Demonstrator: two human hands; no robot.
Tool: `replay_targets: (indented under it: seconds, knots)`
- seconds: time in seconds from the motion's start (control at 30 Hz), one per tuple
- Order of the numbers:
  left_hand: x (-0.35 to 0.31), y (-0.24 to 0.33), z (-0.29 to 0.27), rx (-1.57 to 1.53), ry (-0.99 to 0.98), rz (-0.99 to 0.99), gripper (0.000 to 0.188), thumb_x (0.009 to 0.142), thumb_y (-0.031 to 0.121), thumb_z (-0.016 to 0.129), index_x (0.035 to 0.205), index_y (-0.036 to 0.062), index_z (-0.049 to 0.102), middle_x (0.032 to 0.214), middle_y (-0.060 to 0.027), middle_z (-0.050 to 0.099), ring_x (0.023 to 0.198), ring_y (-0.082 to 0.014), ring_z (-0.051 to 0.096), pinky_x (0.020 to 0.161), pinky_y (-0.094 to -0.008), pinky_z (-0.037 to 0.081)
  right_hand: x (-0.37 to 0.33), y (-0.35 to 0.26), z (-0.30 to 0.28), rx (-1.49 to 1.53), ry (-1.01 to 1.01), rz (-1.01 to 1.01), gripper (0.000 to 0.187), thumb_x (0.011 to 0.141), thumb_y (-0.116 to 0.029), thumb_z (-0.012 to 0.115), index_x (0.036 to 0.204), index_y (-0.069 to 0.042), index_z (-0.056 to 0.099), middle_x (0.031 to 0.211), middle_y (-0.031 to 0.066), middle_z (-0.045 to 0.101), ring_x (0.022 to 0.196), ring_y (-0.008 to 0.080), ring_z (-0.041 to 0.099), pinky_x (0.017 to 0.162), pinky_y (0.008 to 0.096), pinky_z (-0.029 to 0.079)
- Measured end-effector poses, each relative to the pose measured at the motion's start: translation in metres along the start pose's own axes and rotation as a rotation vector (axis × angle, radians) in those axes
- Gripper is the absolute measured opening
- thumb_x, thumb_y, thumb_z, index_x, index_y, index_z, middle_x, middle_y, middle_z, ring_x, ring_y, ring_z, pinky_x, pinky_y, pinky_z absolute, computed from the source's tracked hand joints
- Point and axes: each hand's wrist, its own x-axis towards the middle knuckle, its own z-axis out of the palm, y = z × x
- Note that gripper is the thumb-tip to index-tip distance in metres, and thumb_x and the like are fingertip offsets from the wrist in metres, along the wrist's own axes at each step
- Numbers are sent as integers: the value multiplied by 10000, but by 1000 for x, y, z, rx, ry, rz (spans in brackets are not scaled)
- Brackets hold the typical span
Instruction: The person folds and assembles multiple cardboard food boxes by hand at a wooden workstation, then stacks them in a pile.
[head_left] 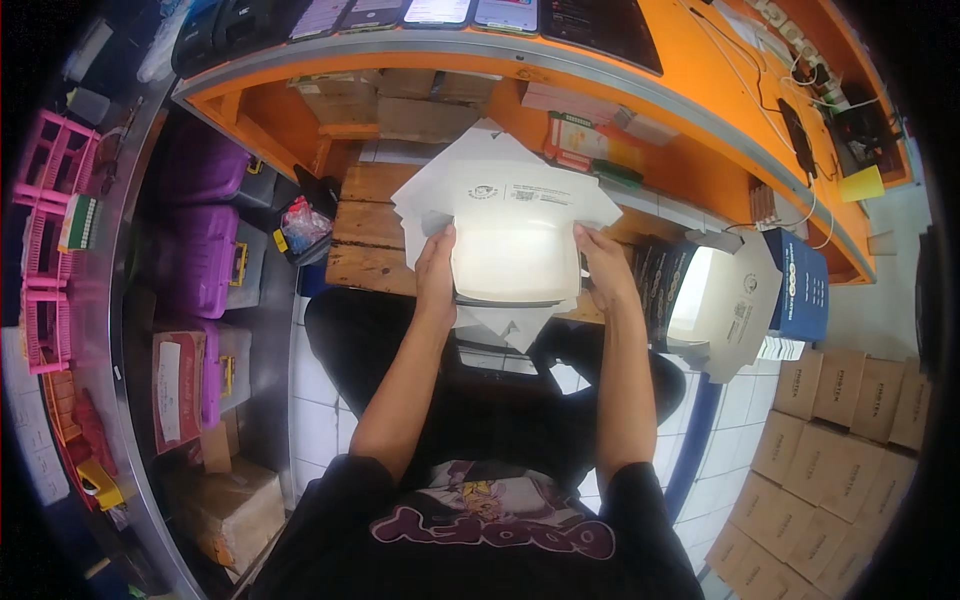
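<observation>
In front of me, my left hand (436, 272) and my right hand (604, 270) grip opposite sides of an open white cardboard takeaway box (516, 258). The box appears to be one of a nested stack, since several lid flaps fan out behind and below it. Its inside faces up and looks bare, with small dark print on the raised flap. The thumbs press on the side walls near the rim, and the other fingers go out of sight behind. To the right stands another stack of nested takeaway boxes (692, 294), dark outside and white inside, apart from my right hand.
A slatted wooden bench (372, 240) lies beyond my hands, beneath an orange counter (690, 110) holding phones and a tablet. Purple toolboxes (205, 262) fill the left shelf. A blue carton (800, 285) and stacked brown boxes (815, 470) stand on the right.
</observation>
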Motion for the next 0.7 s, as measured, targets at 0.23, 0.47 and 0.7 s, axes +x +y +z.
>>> replay_targets:
  seconds: [0.23,0.47,0.7]
  knots:
    - [-3,-6,-11,-31,-13,52,410,1052,323,625,1277,-19,640,1183,-94,680,1095,-165,631,952,-300,504,-7,-10,6,-82,1,80,428,1063,-280,609,1364,24,635,1253,116,687,1141,220,633,952,366,522]
    - [-5,-4,0,39,61,45,423,1030,312,668,1289,-20,623,1194,-96,676,1088,-163,631,930,-299,511,36,15,-10,-373,54,-101,369,1000,-174,574,1242,85,677,1158,149,722,1009,241,675,920,360,525]
    - [7,-8,2,44,73,-16,409,992,294,711,1227,-27,621,1140,-114,666,1054,-174,636,912,-304,525,52,12,-20,-478,-25,-18,416,980,-290,584,1216,33,699,1152,128,721,1019,257,694,878,416,556]
